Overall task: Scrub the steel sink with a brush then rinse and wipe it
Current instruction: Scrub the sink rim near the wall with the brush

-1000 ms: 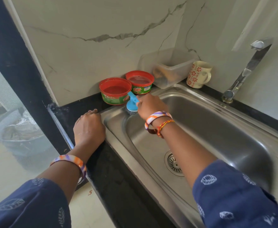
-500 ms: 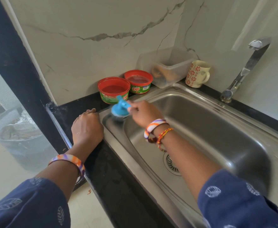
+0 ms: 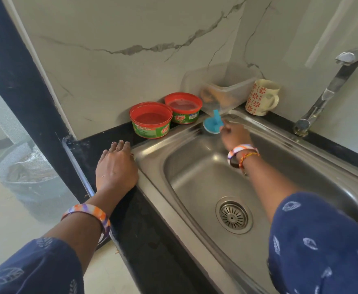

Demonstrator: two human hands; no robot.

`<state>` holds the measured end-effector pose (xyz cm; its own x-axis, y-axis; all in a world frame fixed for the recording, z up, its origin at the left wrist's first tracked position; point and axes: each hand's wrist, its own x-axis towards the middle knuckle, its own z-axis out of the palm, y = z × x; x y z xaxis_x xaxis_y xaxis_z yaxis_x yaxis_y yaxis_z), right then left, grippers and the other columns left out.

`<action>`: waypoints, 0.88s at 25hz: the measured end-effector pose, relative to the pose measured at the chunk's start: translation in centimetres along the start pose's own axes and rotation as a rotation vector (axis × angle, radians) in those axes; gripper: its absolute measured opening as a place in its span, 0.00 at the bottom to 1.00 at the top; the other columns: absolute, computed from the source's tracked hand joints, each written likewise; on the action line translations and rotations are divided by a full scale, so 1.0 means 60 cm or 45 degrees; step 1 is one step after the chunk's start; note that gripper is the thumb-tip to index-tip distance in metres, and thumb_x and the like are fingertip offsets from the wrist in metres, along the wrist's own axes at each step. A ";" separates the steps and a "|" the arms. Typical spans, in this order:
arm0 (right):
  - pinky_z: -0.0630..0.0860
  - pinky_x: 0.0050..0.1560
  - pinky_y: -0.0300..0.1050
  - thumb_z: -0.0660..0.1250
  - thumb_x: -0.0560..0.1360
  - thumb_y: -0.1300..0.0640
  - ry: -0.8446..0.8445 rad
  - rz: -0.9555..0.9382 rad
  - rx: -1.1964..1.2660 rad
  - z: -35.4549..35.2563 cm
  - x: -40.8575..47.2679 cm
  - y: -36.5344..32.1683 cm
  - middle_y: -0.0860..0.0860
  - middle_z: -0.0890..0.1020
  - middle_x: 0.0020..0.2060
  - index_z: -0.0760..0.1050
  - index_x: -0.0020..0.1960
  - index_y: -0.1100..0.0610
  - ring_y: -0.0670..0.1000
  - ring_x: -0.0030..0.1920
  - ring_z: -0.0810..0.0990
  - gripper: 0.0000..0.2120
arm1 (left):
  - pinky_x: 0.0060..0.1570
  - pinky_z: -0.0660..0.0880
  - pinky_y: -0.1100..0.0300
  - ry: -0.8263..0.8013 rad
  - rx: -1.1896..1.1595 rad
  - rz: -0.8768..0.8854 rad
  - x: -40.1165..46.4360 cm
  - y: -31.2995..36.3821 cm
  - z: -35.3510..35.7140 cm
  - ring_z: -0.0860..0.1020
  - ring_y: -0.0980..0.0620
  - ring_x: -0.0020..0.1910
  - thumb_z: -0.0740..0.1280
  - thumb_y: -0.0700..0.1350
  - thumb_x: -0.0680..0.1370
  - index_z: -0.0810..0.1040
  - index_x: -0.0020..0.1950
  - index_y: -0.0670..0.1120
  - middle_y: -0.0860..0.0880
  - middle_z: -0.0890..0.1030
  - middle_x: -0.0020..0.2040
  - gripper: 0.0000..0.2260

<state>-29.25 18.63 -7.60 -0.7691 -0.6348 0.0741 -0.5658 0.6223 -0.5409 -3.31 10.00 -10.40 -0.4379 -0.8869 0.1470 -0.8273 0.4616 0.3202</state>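
Landmark: steel sink (image 3: 197, 179). Left hand (image 3: 115, 169) flat on the counter at its near-left rim, fingers straight, holding nothing, likely bracing. Drain (image 3: 233, 215) in the basin floor, nearer than the brush. Right hand (image 3: 234, 136) at the far rim, fingers round the blue brush (image 3: 213, 124), blurred. Brush sits on the sink's far-left rim corner. Looks like light, rigid plastic, probably slippery if soapy; take hold by the upright top knob.

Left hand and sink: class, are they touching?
Touching. The head view shows the left hand flat on the counter, its thumb side against the sink rim.
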 end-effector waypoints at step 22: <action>0.65 0.32 0.30 0.61 0.78 0.56 -0.139 -0.568 0.449 0.078 -0.149 -0.018 0.40 0.80 0.31 0.72 0.67 0.56 0.38 0.30 0.78 0.17 | 0.76 0.49 0.56 -0.012 0.008 -0.032 0.007 -0.003 0.008 0.52 0.51 0.77 0.49 0.44 0.83 0.58 0.76 0.45 0.48 0.56 0.77 0.21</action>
<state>-20.36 21.50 -11.61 -0.4329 -0.8561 0.2823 -0.6808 0.1052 -0.7249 -3.54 9.55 -10.85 -0.4204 -0.8980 0.1298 -0.8402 0.4393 0.3179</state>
